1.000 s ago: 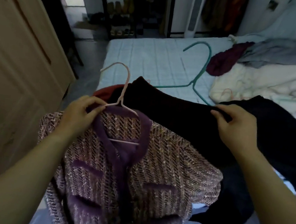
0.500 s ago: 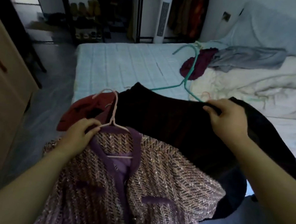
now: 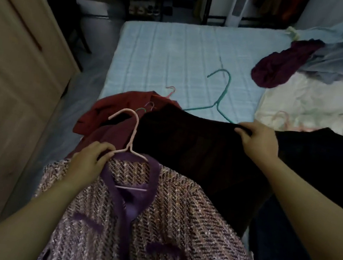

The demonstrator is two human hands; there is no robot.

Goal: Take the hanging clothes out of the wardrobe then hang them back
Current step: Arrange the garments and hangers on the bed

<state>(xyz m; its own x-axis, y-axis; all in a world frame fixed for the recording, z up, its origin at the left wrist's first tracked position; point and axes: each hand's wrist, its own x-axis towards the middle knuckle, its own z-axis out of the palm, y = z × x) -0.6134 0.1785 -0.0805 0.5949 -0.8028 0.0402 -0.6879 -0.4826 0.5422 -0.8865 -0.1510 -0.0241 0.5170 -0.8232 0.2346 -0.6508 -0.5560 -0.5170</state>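
Observation:
A pink-and-purple tweed jacket (image 3: 153, 225) hangs on a pink hanger (image 3: 132, 133) in front of me. My left hand (image 3: 90, 162) grips the jacket's collar and the hanger's shoulder. My right hand (image 3: 256, 143) pinches the top edge of a black knitted garment (image 3: 195, 155) that drapes over the bed's near side. A dark red garment (image 3: 110, 121) lies behind the jacket with small hanger hooks showing on it. A bare teal hanger (image 3: 220, 97) lies on the bed (image 3: 176, 54).
A beige wardrobe door (image 3: 8, 86) stands at the left. A maroon cloth (image 3: 277, 67), grey fabric (image 3: 338, 62) and a cream quilt (image 3: 317, 105) lie on the bed's right side. A shoe rack (image 3: 143, 6) and a white tower fan (image 3: 239, 5) stand beyond the bed.
The view has tilted down and shifted, so more of the red garment and its hooks shows. Both hands keep the same holds on the jacket's hanger and the black garment.

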